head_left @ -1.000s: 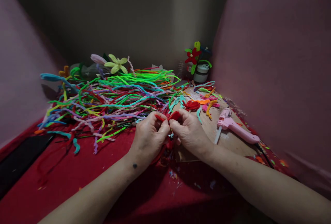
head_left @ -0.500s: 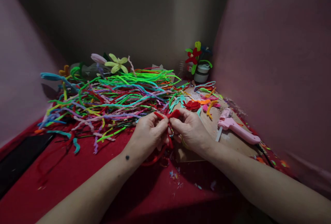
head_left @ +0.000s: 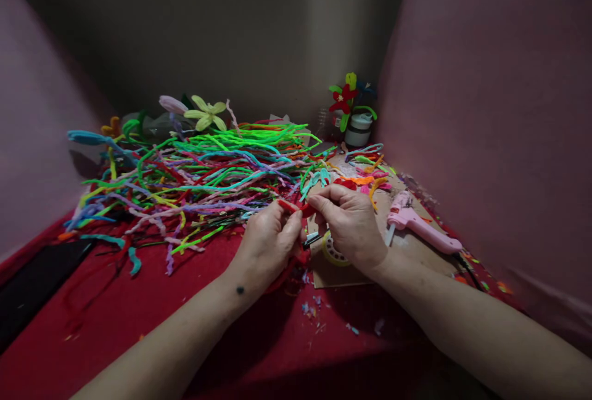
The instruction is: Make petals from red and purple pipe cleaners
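A red pipe cleaner (head_left: 307,209) is pinched between my two hands in the middle of the head view. My left hand (head_left: 269,236) is closed on its left part, with red ends showing above the thumb and a red loop hanging below. My right hand (head_left: 352,221) pinches the other part between thumb and forefinger. Under the right hand lies a yellow tape roll (head_left: 333,251), partly covered. A dark, thin tool with a pale part (head_left: 312,239) shows between the hands; I cannot make out its kind.
A large pile of coloured pipe cleaners (head_left: 208,172) spreads at the back left. A pink glue gun (head_left: 423,222) lies on the cardboard (head_left: 358,280) at the right. Behind stand pipe-cleaner flowers (head_left: 343,99) by a lidded jar (head_left: 359,131). A black flat object (head_left: 41,289) is at the left.
My right hand has risen slightly and moved right, its grip shifting along the red pipe cleaner. The yellow tape roll now shows more beneath it. My left hand keeps its hold.
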A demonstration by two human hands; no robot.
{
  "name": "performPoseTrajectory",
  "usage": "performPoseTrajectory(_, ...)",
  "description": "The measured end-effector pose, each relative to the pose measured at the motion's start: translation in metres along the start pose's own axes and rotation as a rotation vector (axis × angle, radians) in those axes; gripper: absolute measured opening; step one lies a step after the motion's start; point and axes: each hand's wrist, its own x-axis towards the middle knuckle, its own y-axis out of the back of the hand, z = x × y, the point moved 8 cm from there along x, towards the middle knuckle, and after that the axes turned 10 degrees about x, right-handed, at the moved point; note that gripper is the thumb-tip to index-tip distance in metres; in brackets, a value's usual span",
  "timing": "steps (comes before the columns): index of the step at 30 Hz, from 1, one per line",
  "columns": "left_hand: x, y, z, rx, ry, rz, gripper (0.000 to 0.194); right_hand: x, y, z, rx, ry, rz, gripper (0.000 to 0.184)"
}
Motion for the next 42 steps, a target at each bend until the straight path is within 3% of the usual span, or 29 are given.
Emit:
performPoseTrajectory(4, 0.0, -0.003, 0.003, -0.11, 0.047, -0.083, 0.013, 0.001, -0.004, 0.001, 0.106, -0.059, -0.028, 0.02)
performPoseTrajectory(10, -0.001, 0.002, 0.004, -0.141, 0.019, -0.081, 0.018, -0.005, -0.022, 0.01, 0.286, -0.232, -0.178, 0.019)
performPoseTrajectory(15, 0.0, 0.002, 0.004, -0.149, 0.007, -0.104, 0.017, -0.004, -0.023, 0.013, 0.374, -0.22, -0.191, 0.009)
performPoseTrajectory(20, -0.003, 0.004, 0.012, -0.101, -0.031, -0.033, 0.015, -0.004, -0.027, 0.018, 0.459, -0.244, -0.207, 0.007)
performPoseTrajectory(26, -0.004, 0.001, 0.005, -0.048, 0.026, -0.051, 0.018, -0.003, -0.023, 0.013, 0.377, -0.135, -0.161, 0.025)
performPoseTrajectory(34, 0.003, 0.011, -0.004, -0.282, 0.141, -0.075, 0.014, 0.003, -0.012, -0.012, 0.212, -0.086, -0.177, 0.016)
performPoseTrajectory(39, 0.007, 0.008, -0.009, -0.353, 0.161, -0.168, 0.015, 0.007, -0.013, -0.01, 0.201, -0.091, -0.235, 0.013)
performPoseTrajectory(42, 0.008, 0.005, -0.011, -0.374, 0.161, -0.21, 0.017, 0.008, -0.011, -0.007, 0.137, -0.026, -0.197, 0.013)
